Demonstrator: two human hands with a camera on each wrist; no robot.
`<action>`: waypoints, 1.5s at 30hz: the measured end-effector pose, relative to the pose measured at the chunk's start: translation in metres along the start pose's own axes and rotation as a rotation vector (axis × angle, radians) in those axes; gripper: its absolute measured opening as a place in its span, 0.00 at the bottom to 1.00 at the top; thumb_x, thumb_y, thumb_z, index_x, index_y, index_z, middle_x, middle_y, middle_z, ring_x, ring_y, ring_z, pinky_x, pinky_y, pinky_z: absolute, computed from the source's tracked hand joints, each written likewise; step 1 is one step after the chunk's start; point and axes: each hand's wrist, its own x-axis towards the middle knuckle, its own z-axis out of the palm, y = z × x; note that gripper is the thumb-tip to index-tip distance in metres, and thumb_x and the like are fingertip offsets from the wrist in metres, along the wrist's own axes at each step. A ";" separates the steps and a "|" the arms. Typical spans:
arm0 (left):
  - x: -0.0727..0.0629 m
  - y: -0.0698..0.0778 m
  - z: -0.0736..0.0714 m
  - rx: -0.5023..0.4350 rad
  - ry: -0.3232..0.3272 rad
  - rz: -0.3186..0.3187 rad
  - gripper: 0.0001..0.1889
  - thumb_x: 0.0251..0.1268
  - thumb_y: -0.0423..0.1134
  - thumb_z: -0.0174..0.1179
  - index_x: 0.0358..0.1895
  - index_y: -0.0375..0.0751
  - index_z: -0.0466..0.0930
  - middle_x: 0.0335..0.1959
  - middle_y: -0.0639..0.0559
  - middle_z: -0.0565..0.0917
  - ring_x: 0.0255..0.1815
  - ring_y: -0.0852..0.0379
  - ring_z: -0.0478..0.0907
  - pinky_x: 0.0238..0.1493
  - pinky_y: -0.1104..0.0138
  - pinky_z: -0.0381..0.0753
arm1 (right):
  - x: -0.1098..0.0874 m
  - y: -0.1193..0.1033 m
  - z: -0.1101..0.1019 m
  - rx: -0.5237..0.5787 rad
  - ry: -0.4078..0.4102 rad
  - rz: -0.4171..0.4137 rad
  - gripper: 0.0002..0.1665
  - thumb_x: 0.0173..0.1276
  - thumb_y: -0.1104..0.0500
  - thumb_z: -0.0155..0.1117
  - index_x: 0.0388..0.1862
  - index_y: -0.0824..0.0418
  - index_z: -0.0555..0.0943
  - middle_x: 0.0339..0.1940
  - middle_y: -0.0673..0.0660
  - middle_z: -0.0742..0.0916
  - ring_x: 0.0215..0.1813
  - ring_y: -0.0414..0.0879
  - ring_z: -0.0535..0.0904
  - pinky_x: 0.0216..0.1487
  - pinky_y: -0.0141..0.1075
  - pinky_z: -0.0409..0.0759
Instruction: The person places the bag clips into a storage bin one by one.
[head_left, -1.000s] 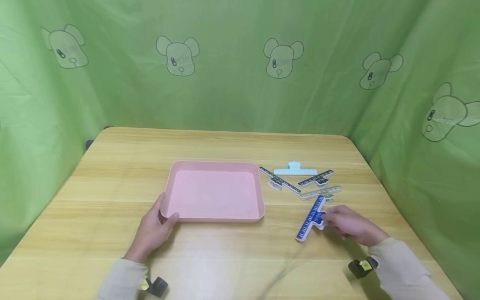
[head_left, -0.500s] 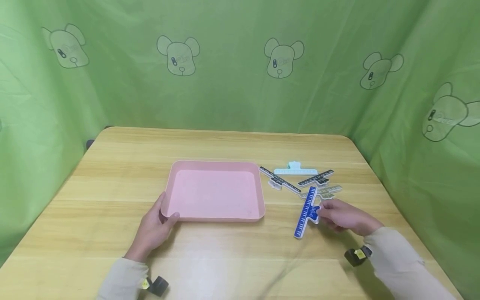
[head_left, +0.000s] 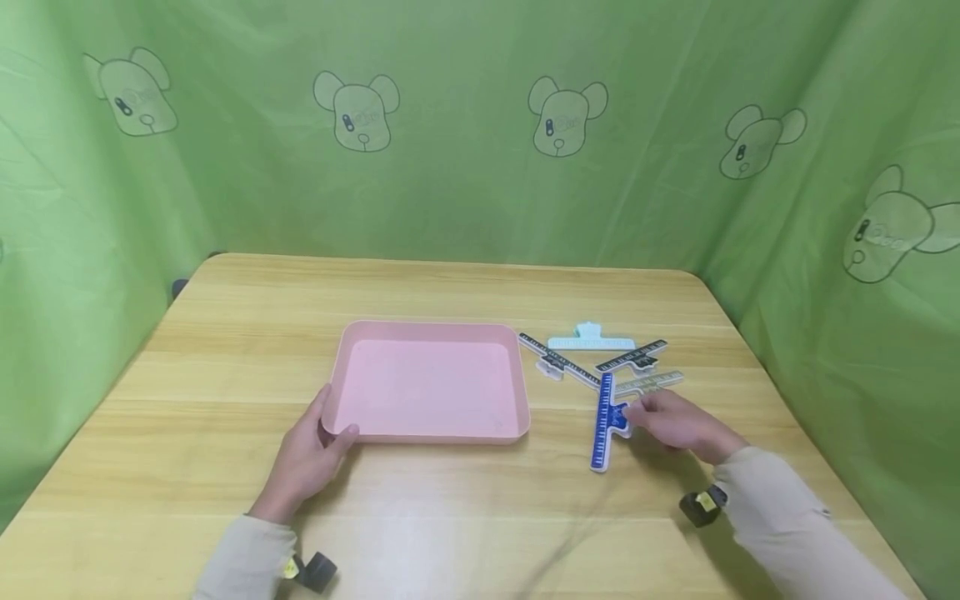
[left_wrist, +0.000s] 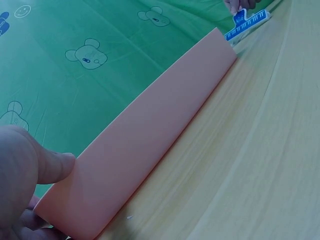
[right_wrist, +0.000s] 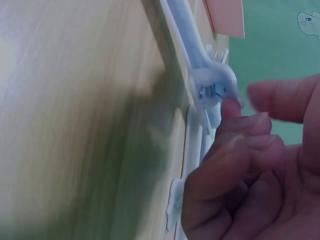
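My left hand (head_left: pixel 303 458) holds the near left corner of a shallow pink tray (head_left: pixel 431 387). In the left wrist view its thumb lies against the outside of the tray wall (left_wrist: pixel 145 135), with fingers around the corner. To the right of the tray, my right hand (head_left: pixel 678 425) pinches a blue clip (head_left: pixel 602 425) with a piano-key pattern by its handle, between thumb and fingers. The long bar of this clip points away from me; whether it touches the table cannot be told. The right wrist view shows the blue clip's white underside (right_wrist: pixel 212 75) and spring.
Behind the blue clip lie a light blue clip (head_left: pixel 591 342), a black clip (head_left: pixel 558 359) beside the tray, another black clip (head_left: pixel 632 357) and a pale grey-gold clip (head_left: pixel 648 383), partly hidden. All rest on a wooden table (head_left: pixel 450 525). Green curtains (head_left: pixel 465 200) surround it.
My right hand has moved left and slightly away from me with the blue clip, whose bar has turned from slanted to nearly straight ahead. The left hand and tray have stayed put.
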 end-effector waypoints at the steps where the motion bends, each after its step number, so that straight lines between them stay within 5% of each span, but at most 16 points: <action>1: 0.000 0.000 0.000 0.002 0.001 0.000 0.40 0.71 0.42 0.56 0.76 0.30 0.42 0.74 0.29 0.52 0.74 0.33 0.50 0.73 0.46 0.49 | 0.000 -0.001 0.001 0.003 0.003 -0.004 0.14 0.73 0.56 0.54 0.29 0.62 0.72 0.17 0.49 0.70 0.19 0.42 0.64 0.20 0.33 0.69; 13: 0.001 -0.001 0.000 0.003 -0.009 -0.021 0.41 0.71 0.43 0.56 0.77 0.32 0.42 0.75 0.30 0.52 0.74 0.34 0.49 0.74 0.47 0.49 | 0.006 -0.004 0.004 -0.028 0.023 -0.004 0.16 0.72 0.57 0.54 0.23 0.60 0.69 0.15 0.48 0.69 0.19 0.41 0.63 0.20 0.31 0.67; 25: 0.002 -0.001 0.000 -0.004 -0.009 -0.015 0.41 0.71 0.43 0.56 0.77 0.32 0.42 0.75 0.31 0.51 0.74 0.34 0.49 0.74 0.46 0.48 | 0.007 -0.005 0.002 0.011 -0.016 0.025 0.13 0.74 0.60 0.48 0.30 0.65 0.72 0.25 0.57 0.81 0.23 0.44 0.73 0.23 0.33 0.75; 45: 0.001 0.000 0.000 -0.030 -0.006 -0.011 0.40 0.71 0.40 0.56 0.77 0.32 0.42 0.75 0.31 0.51 0.74 0.36 0.49 0.74 0.48 0.48 | 0.008 -0.008 -0.008 0.131 -0.071 -0.004 0.11 0.76 0.63 0.42 0.34 0.67 0.70 0.25 0.57 0.81 0.23 0.43 0.74 0.22 0.31 0.77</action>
